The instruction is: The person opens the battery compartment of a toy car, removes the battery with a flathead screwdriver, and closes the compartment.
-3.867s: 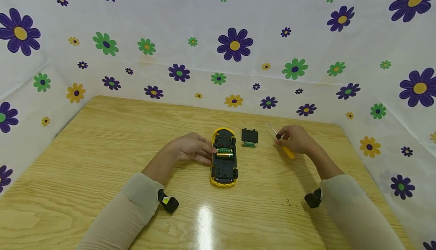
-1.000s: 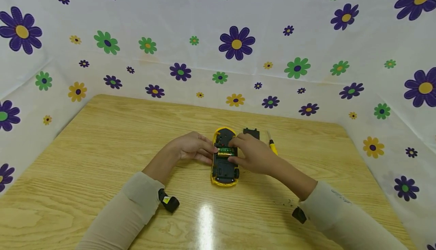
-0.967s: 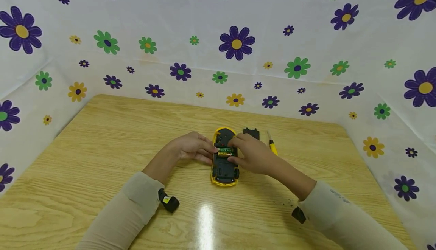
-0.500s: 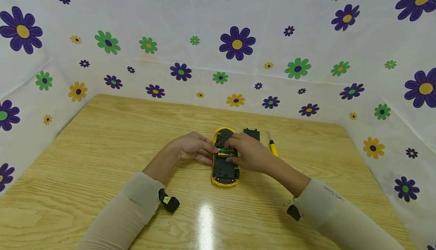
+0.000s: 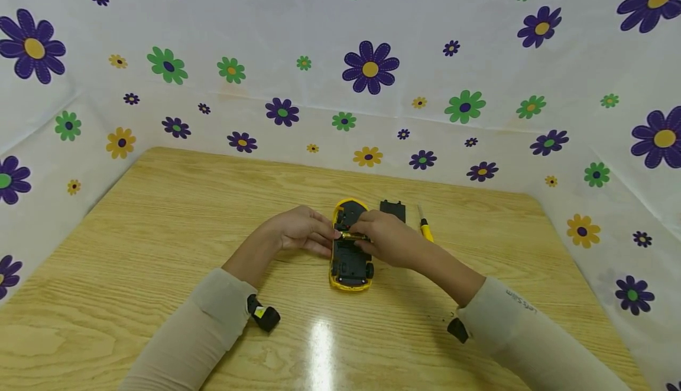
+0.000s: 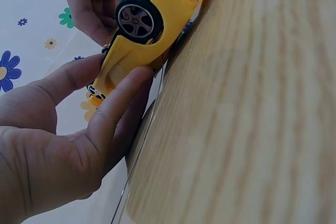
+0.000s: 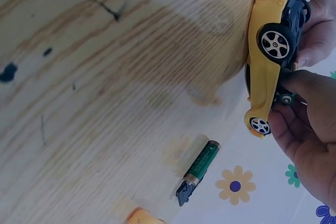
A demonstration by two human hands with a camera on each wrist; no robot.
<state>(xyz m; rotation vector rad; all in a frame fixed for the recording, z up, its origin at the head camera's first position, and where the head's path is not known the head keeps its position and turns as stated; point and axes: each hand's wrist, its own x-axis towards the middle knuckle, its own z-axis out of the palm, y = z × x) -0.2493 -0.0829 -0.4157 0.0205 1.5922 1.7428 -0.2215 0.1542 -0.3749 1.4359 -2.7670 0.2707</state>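
Note:
A yellow toy car (image 5: pixel 351 267) lies upside down on the table, its black underside and open battery compartment facing up. My left hand (image 5: pixel 303 231) holds it by its left side, thumb at the top edge and fingers along the body. My right hand (image 5: pixel 391 238) reaches over from the right and pinches a battery (image 5: pixel 348 236) at the compartment. In the right wrist view, the end of this battery (image 7: pixel 286 99) shows between thumb and fingers. My fingers hide part of the compartment, so I cannot tell whether another battery is in it.
Behind my right hand lies a black battery cover (image 5: pixel 392 209). A loose green battery (image 7: pixel 202 161) rests beside it in the right wrist view. Farther right is a screwdriver (image 5: pixel 427 231) with a yellow handle. Small dark bits (image 5: pixel 451 316) lie near the right wrist camera.
My right hand has put down the screwdriver and moved left to the car. The green and gold batteries showed in the compartment; now a gold one shows higher, with dark compartment below. Left hand stays.

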